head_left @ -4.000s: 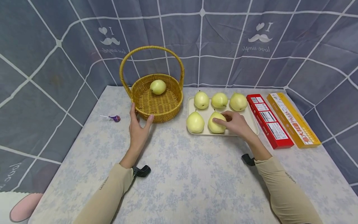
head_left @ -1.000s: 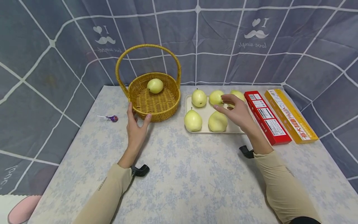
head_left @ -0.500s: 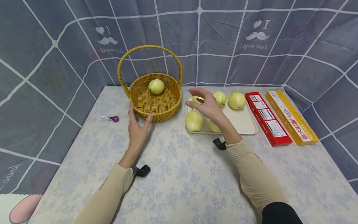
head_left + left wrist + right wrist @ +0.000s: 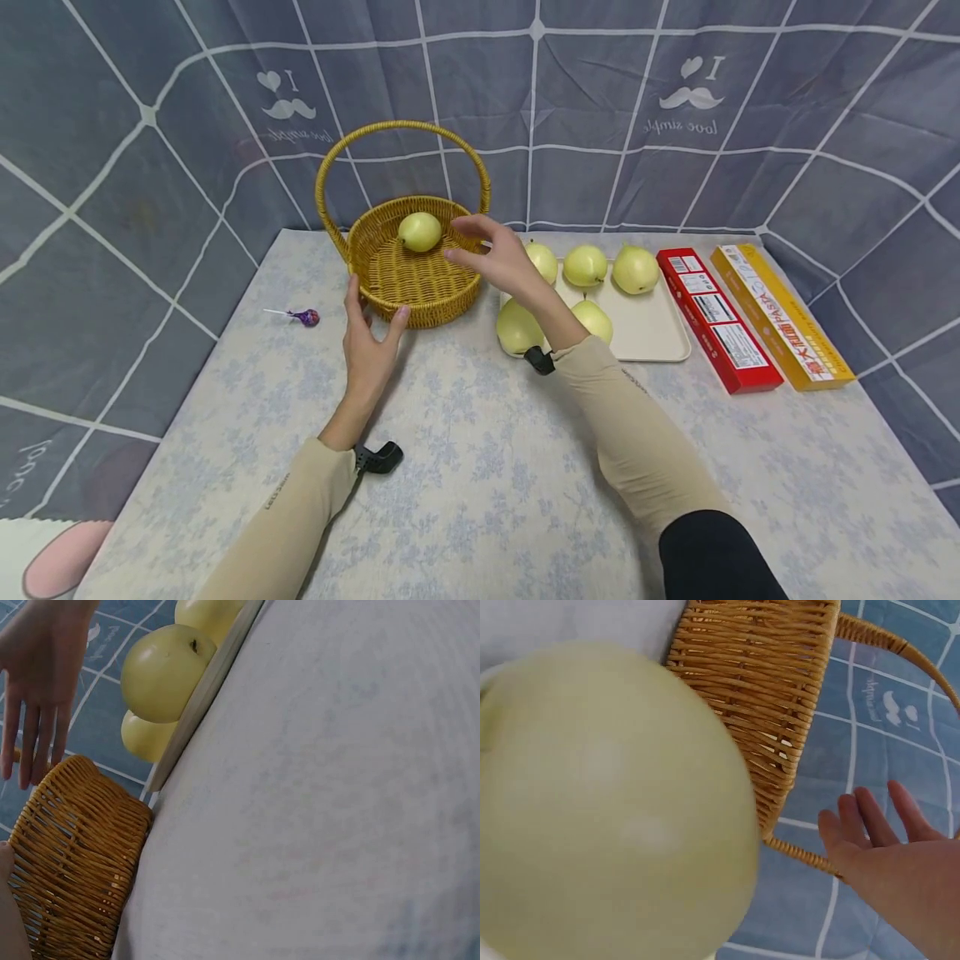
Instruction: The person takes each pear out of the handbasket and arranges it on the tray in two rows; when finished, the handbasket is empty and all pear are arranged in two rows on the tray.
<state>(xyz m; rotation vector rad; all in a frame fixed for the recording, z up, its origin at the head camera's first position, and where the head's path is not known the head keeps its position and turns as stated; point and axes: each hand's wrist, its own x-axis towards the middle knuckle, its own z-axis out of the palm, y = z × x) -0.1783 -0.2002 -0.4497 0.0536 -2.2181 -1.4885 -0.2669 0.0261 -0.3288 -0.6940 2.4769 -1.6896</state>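
A wicker basket [image 4: 431,310] with a tall handle stands at the back left, one pear [image 4: 420,232] inside it. My left hand [image 4: 369,354] rests against the basket's front left, thumb and fingers spread along its outside. Over the basket's right rim hovers my right hand [image 4: 498,254], fingers spread apart, nothing between them; the right wrist view also shows this hand [image 4: 900,862] without anything in it. Several pears sit on a cream tray [image 4: 652,329]; my right forearm partly covers the front ones. One pear [image 4: 622,810] looms large in the right wrist view.
Right of the tray lie a red box [image 4: 718,321] and a yellow pasta box [image 4: 783,317]. A purple-wrapped lollipop [image 4: 307,317] lies left of the basket. A grey-blue checked curtain [image 4: 585,117] hangs behind the table.
Four seconds ago my right hand held the front right pear on the tray. It let go, rose, and has moved left across the tray to the basket. My left hand stays put.
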